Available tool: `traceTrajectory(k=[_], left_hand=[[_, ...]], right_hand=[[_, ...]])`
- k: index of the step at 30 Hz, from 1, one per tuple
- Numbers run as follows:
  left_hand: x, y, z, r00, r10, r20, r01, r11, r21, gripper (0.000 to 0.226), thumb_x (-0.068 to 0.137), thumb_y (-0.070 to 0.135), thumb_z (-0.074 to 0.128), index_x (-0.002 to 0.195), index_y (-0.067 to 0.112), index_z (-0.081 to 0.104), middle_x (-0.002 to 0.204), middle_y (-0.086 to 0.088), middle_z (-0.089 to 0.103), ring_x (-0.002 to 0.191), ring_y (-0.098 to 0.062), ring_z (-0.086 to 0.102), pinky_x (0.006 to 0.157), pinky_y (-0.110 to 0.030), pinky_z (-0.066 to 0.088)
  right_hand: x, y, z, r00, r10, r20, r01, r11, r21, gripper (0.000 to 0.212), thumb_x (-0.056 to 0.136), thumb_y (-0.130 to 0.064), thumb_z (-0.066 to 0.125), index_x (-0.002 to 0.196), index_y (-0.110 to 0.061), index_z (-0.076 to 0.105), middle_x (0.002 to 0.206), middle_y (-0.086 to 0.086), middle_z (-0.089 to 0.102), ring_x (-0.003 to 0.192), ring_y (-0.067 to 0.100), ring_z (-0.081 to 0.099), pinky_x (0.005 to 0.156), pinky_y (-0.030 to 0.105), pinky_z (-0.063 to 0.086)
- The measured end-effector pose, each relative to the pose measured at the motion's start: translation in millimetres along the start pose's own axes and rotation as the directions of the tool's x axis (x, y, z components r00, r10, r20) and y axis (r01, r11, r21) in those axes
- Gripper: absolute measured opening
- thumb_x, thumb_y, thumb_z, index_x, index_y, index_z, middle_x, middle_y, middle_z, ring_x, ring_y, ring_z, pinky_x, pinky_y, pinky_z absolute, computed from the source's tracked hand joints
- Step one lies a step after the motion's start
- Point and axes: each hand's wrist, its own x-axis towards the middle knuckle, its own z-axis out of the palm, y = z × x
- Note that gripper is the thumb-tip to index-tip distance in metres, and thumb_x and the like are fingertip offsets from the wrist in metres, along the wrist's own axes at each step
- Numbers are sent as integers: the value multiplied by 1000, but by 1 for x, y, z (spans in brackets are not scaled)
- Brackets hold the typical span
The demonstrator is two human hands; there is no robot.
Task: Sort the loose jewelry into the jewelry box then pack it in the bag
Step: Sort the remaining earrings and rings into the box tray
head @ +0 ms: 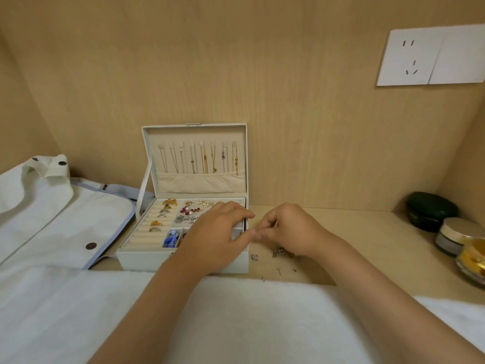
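Note:
A white jewelry box (147,258) stands open on the wooden shelf, its lid upright with several necklaces (202,158) hanging inside. Rings sit in the left rolls and earrings fill the upper compartments; blue pieces (171,239) lie in a front cell. My left hand (215,237) hovers over the box's right side, fingers curved. My right hand (286,229) is just right of the box, fingertips pinched together and meeting the left thumb; whatever they pinch is too small to make out. Loose jewelry (278,253) lies on the shelf below my right hand. A white bag (52,214) lies left of the box.
Small studs (278,271) and a silver piece (254,257) are scattered by the box's front right corner. A dark green case (430,211) and two jars (456,236) stand at the far right. White cloth (236,311) covers the foreground. A wall socket (414,59) is on the back panel.

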Motion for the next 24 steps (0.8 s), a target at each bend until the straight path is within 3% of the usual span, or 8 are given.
traceTrajectory(k=[3,5,9,14,16,18,20,24], left_hand=[[-2,2,-2,998,4,-70,-7,999,-36,34,85,51,65,118,40,62,105,26,60,102,5,48,86,-25,47],[-3,4,-4,991,-17,-129,8,998,-66,31,81,49,71,110,45,62,95,29,61,95,7,50,77,-20,46],[-6,7,-5,970,-76,-230,21,973,-231,20,80,43,75,98,43,65,85,26,65,87,1,60,69,-20,48],[-7,5,-6,953,-168,-252,79,941,-330,9,82,32,77,89,32,71,78,18,69,80,-5,64,70,-27,54],[-8,3,-8,946,-210,-246,117,931,-346,10,82,30,77,84,34,68,74,16,67,78,-5,63,70,-27,54],[-8,1,-11,935,-261,-242,162,918,-363,14,82,30,78,81,35,66,68,12,65,74,-6,62,68,-25,51],[-8,-2,-13,925,-301,-231,200,904,-378,13,81,30,78,82,35,66,66,9,65,71,-6,63,69,-28,51],[-9,-4,-19,919,-332,-214,232,891,-390,11,82,30,77,84,33,67,65,9,65,67,-4,64,70,-31,54]], right_hand=[[-1,-9,-8,994,67,-91,-26,917,397,7,85,-21,78,85,-14,80,65,-14,71,58,-5,59,59,12,45],[-5,-17,-12,990,129,-51,-82,841,534,11,87,-21,76,89,-10,78,49,-16,60,44,-2,48,46,8,35],[-8,-24,-11,987,152,54,-153,772,617,13,88,-27,74,91,-16,78,53,-13,60,48,5,39,43,14,30],[-6,-25,-6,987,145,66,-154,764,626,16,90,-35,71,84,-23,78,75,-4,70,48,8,41,45,19,31],[-4,-18,-6,989,147,13,-133,845,517,18,93,-32,68,88,-18,78,79,-2,72,47,9,46,48,20,41],[-2,-8,-5,994,101,-36,-92,976,196,10,90,-25,69,85,-23,77,82,-8,74,59,10,61,62,28,54],[-4,-5,-4,995,83,48,-78,993,-83,14,83,-23,69,82,-35,76,82,-16,72,68,2,65,68,25,55],[-7,-12,5,978,99,182,-65,980,-186,18,71,-36,84,87,-36,77,77,-22,68,79,-3,63,78,24,53]])
